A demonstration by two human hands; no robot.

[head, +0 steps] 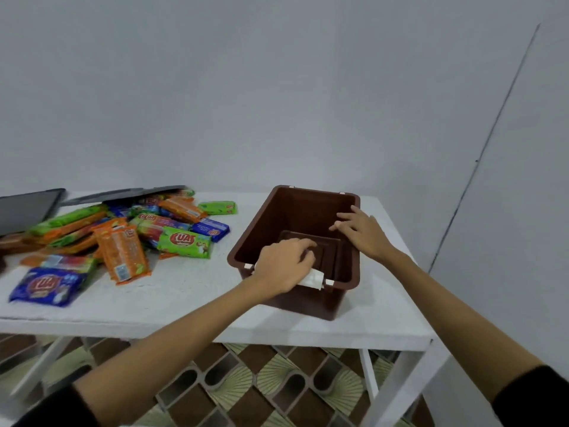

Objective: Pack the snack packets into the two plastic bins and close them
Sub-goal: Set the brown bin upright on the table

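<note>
On the white tabletop (184, 291), your left hand (283, 263) is gripping the stiff, probably lightweight brown plastic bin (277, 217) by its near rim, your right hand (361, 231) hovering spread above.

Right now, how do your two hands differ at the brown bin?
The left hand curls its fingers over the near rim, beside a white label; the right hand spreads fingers above the right rim. The left hand grips the brown bin; the right hand holds nothing. Both reach into the same bin.
</note>
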